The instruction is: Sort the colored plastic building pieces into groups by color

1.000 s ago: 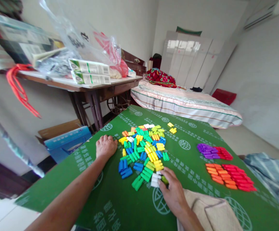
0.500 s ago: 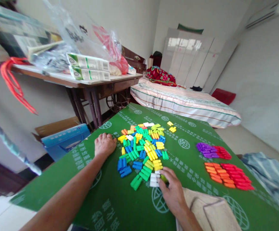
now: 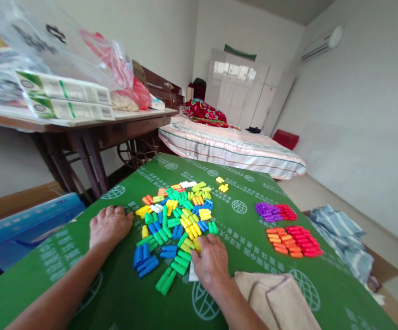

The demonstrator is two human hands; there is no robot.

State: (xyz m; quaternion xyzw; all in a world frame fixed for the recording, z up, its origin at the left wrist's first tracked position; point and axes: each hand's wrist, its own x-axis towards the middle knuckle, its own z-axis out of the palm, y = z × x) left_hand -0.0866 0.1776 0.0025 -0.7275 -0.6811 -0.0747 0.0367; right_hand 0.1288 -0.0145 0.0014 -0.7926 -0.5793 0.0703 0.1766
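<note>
Many small tube-shaped plastic pieces in several colours lie in a loose heap on a green printed board (image 3: 123, 293). My left hand (image 3: 110, 227) rests palm down at the heap's left edge, fingers loosely stretched and holding nothing. At the near right side of the heap, my right hand (image 3: 210, 259) has its fingers curled round a yellow piece (image 3: 198, 244). White pieces (image 3: 193, 271) show partly beneath that hand. Close by lie green pieces (image 3: 180, 262), blue pieces (image 3: 146, 260) and yellow-green pieces (image 3: 188, 245).
Sorted purple pieces (image 3: 268, 212), red pieces (image 3: 303, 240) and orange pieces (image 3: 284, 241) lie at the right. A folded beige cloth (image 3: 276, 293) is beside my right forearm. Beyond stand a side table (image 3: 133, 120) with boxes and bags, and a bed (image 3: 233, 146).
The view has swung right, so everything appears further left. My right hand has moved forward over the white pieces to a yellow one. My left hand stays beside the heap.
</note>
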